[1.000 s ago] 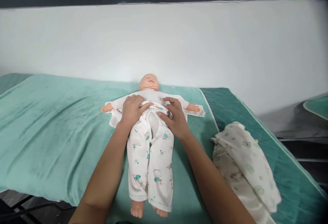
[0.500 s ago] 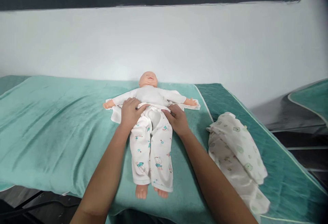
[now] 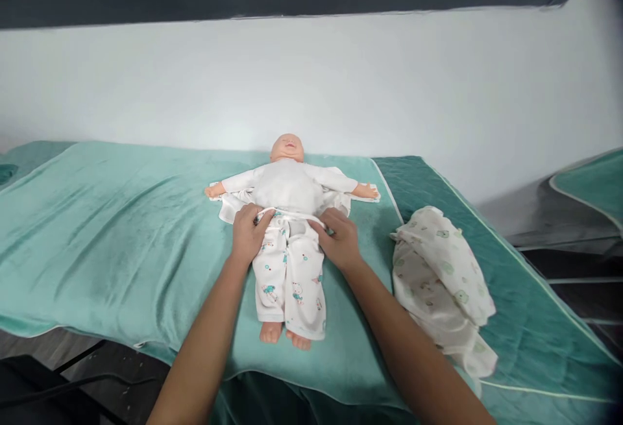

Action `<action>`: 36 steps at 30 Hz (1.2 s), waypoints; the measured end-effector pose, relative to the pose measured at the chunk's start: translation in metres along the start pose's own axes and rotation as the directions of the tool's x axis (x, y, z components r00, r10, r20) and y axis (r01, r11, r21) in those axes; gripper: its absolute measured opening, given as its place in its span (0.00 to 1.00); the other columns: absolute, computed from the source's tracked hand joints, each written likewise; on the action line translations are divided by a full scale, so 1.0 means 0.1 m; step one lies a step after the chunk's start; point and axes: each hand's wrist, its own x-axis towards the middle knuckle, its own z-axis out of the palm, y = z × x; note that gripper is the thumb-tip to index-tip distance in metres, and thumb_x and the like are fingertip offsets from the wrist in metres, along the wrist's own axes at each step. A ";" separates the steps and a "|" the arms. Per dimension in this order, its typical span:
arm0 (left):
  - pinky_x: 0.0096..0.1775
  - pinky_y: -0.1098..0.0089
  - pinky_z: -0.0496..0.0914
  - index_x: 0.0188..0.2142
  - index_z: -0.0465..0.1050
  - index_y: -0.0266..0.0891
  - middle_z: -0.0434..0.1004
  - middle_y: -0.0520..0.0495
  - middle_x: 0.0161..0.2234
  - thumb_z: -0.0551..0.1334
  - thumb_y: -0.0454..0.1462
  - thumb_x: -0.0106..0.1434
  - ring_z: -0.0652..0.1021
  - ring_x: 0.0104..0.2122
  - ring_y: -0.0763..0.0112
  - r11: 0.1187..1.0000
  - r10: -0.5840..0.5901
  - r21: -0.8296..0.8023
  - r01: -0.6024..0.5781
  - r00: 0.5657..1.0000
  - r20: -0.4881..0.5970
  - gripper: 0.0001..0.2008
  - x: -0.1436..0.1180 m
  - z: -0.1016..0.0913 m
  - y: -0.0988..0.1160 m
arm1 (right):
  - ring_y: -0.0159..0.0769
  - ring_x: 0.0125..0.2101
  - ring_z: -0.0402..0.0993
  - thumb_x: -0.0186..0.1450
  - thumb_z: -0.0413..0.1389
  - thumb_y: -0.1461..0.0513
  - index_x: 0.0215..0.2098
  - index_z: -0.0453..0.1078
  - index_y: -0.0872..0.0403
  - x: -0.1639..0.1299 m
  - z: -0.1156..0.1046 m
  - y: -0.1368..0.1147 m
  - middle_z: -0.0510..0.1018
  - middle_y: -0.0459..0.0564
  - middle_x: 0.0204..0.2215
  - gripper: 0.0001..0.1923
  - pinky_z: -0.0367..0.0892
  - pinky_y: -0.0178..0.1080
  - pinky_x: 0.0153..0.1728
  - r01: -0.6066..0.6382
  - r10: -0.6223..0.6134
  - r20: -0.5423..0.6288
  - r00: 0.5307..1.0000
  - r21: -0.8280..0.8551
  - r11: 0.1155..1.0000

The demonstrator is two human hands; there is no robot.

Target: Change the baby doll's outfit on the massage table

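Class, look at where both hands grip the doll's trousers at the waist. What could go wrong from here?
1. Both the left hand and right hand pinch the patterned trousers at the waistband; uneven pulling could twist them.
2. The baby doll has its feet close to the green towel edge; tugging downward might slide it off.
3. The open white top could bunch underneath.

Doll (image 3: 288, 185) lies on towel (image 3: 121, 230), centre. Both hands at its waist, left hand (image 3: 248, 233), right hand (image 3: 341, 242). Folded cloth (image 3: 445, 282) right of doll.
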 end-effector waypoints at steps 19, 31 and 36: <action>0.41 0.64 0.66 0.30 0.66 0.42 0.70 0.49 0.32 0.59 0.43 0.69 0.70 0.37 0.66 1.000 0.018 0.003 -0.018 1.000 0.008 0.12 -0.46 -0.18 0.17 | 0.33 0.32 0.59 0.61 0.59 0.53 0.39 0.60 0.50 0.07 0.14 0.20 0.64 0.43 0.34 0.15 0.60 0.36 0.36 -0.291 0.234 0.201 0.951 0.339 0.895; 0.38 0.68 0.66 0.31 0.64 0.42 0.68 0.51 0.30 0.57 0.46 0.70 0.70 0.34 0.70 0.990 -0.095 -0.115 0.086 0.993 -0.076 0.13 0.00 0.13 0.05 | 0.31 0.24 0.56 0.66 0.54 0.43 0.22 0.57 0.52 -0.07 -0.01 -0.04 0.59 0.41 0.19 0.26 0.51 0.36 0.26 -0.378 0.311 0.282 0.908 0.227 0.898; 0.35 0.70 0.65 0.28 0.65 0.42 0.66 0.53 0.28 0.59 0.47 0.68 0.69 0.32 0.71 0.974 -0.154 -0.176 0.140 0.986 -0.068 0.15 -0.01 0.09 0.05 | 0.33 0.30 0.62 0.62 0.60 0.43 0.35 0.66 0.51 -0.19 -0.10 -0.08 0.67 0.42 0.27 0.22 0.58 0.35 0.30 -0.405 0.274 0.411 0.870 0.278 0.871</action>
